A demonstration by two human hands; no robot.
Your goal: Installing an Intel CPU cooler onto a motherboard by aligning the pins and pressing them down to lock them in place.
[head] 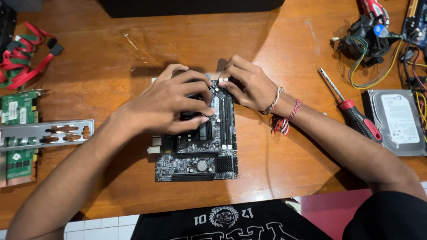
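Observation:
A dark computer motherboard (pixel 195 162) lies flat on the wooden table (pixel 284 58), in the middle. My left hand (pixel 171 104) rests over its upper left part, fingers curled around a dark part that it mostly hides. My right hand (pixel 249 84) presses its fingertips on the board's upper right edge, by the long memory slots (pixel 227 122). Thread bracelets circle my right wrist (pixel 282 111).
A red-handled screwdriver (pixel 356 115) lies to the right, beside a hard drive (pixel 398 122). A cooler fan with coloured wires (pixel 369 38) sits at the back right. At the left are green circuit cards (pixel 18 109), a metal port plate (pixel 44 133) and red cables (pixel 22 55).

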